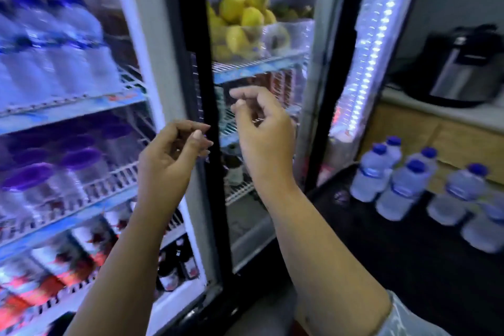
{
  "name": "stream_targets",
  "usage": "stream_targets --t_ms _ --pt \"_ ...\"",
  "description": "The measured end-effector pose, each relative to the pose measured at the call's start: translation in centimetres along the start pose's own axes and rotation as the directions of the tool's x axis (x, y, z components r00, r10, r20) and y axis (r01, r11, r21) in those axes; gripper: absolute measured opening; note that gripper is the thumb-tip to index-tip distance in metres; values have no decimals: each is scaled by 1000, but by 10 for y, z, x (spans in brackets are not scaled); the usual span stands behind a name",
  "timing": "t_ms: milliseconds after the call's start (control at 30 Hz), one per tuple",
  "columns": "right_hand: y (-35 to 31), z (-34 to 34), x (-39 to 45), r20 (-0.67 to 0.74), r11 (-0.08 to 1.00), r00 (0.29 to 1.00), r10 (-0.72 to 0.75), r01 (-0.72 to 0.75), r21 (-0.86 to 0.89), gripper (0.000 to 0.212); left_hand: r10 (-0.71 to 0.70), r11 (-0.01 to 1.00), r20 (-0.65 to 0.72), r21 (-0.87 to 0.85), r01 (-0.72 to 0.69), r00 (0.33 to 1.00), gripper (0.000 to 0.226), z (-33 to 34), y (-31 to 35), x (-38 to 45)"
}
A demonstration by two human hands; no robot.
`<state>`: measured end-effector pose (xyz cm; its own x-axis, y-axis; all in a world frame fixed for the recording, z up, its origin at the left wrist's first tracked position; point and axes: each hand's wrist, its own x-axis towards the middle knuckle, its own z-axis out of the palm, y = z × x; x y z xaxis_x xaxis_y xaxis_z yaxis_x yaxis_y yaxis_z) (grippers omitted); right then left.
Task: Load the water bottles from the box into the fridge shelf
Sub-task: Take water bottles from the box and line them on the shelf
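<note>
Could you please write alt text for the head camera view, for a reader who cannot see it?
Two empty hands, left hand and right hand, are raised before a glass-door fridge with bottle-filled shelves at left. Lemons sit behind the glass; blue-capped water bottles stand on a dark surface at right.

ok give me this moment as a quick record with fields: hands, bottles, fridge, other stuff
left hand: empty, fingers curled, in front of the fridge door edge
right hand: empty, fingers loosely curled, in front of the glass door
water bottles waiting: blue-capped, standing on a dark surface at right
fridge shelf: upper left, already holds blue-capped bottles
glass door: lemons behind it
other: dark appliance on the counter at right
</note>
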<state>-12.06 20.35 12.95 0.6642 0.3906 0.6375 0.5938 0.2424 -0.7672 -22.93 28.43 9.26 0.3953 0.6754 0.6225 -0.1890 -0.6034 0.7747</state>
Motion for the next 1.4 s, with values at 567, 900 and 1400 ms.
stream_targets --t_ms 567,900,1400 --pt "187 -267 -35 -439 793 842 314 -487 -366 53 -255 948 433 -65 312 865 40 332 -52 -69" --pt "257 -250 -15 -383 775 811 442 -560 -292 86 -389 902 448 6 432 805 62 383 -103 -53" --pt "229 -232 -21 -426 829 813 397 -517 -213 45 -389 911 290 -16 411 874 54 339 -93 -50"
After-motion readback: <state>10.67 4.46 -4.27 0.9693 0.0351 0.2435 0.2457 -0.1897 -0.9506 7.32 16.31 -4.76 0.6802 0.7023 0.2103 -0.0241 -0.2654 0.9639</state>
